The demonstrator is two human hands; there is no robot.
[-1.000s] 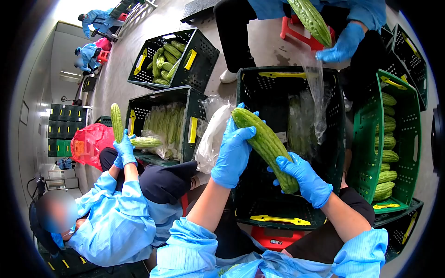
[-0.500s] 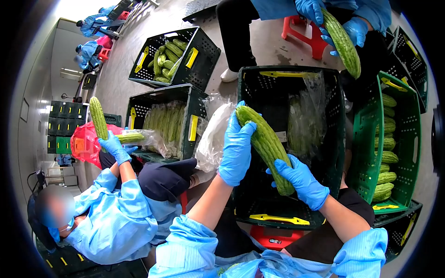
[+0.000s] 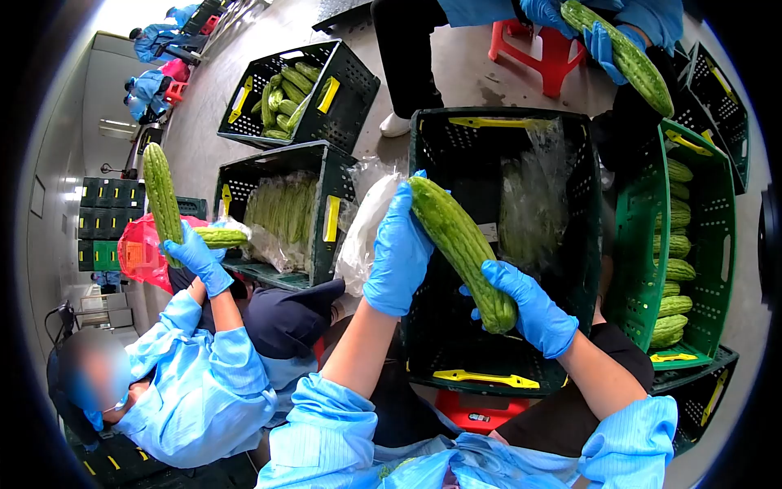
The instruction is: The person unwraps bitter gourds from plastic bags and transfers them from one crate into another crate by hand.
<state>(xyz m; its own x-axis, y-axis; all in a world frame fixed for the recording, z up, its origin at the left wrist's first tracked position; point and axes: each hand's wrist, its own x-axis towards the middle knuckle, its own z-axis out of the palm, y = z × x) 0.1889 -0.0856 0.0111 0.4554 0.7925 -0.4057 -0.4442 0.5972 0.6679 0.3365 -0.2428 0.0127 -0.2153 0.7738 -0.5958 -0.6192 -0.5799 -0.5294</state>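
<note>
Both my hands wear blue gloves and hold one long green gourd (image 3: 463,251) slantwise over a dark crate (image 3: 423,350). My left hand (image 3: 401,254) is closed round its upper end, with part of the fingers hidden behind it. My right hand (image 3: 529,308) grips the lower end, thumb on top and fingertips underneath. Inside the dark crate, below the gourd, lie plastic-wrapped gourds (image 3: 533,204). White plastic bags (image 3: 368,232) hang over the crate's left side, close to my left hand.
A green crate (image 3: 634,269) of gourds stands at the right. Two dark crates (image 3: 346,94) (image 3: 326,175) with gourds stand at the upper left. A co-worker at the left (image 3: 191,383) and another at the top (image 3: 481,10) hold gourds. A red stool (image 3: 546,61) stands behind.
My hands keep the same gourd, with small shifts. The left co-worker's upright gourd has moved left and up. The top co-worker's gourd has swung from above the crate to the right.
</note>
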